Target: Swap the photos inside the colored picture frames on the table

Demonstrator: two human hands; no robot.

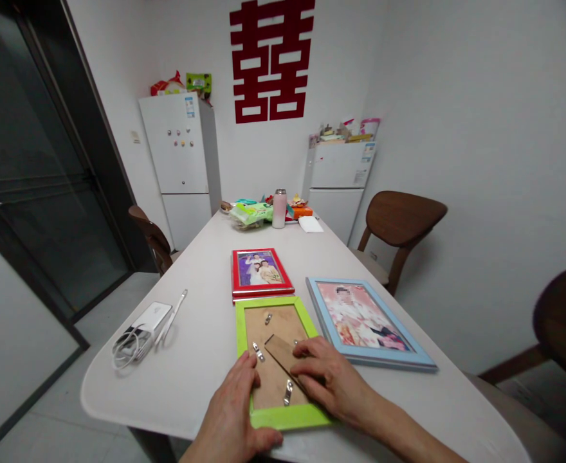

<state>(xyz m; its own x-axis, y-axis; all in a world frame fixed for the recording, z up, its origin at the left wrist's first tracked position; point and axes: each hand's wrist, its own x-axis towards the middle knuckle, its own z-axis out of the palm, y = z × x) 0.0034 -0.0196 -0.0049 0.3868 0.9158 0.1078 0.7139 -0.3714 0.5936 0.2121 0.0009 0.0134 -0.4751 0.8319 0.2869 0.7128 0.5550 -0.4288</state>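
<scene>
A lime-green picture frame [287, 418] lies face down on the table in front of me, its brown backing board [258, 395] showing. Small metal turn clips [288, 392] sit around the board. A narrow brown easel stand [279, 355] slants across the back. My right hand [331, 379] has its fingers curled over the stand's right edge; the fingertips are partly hidden. My left hand [232, 411] grips the frame's lower left corner, fingers along the left rail and thumb by the bottom rail.
Beyond lies a red-framed photo [262, 270] on another red frame; right is a blue-framed photo [365, 318]. A white charger with cable [143, 331] sits left. A pink bottle [279, 209] and snack bags [251, 213] stand at the far end. Chairs [403, 218] flank the table [191, 379].
</scene>
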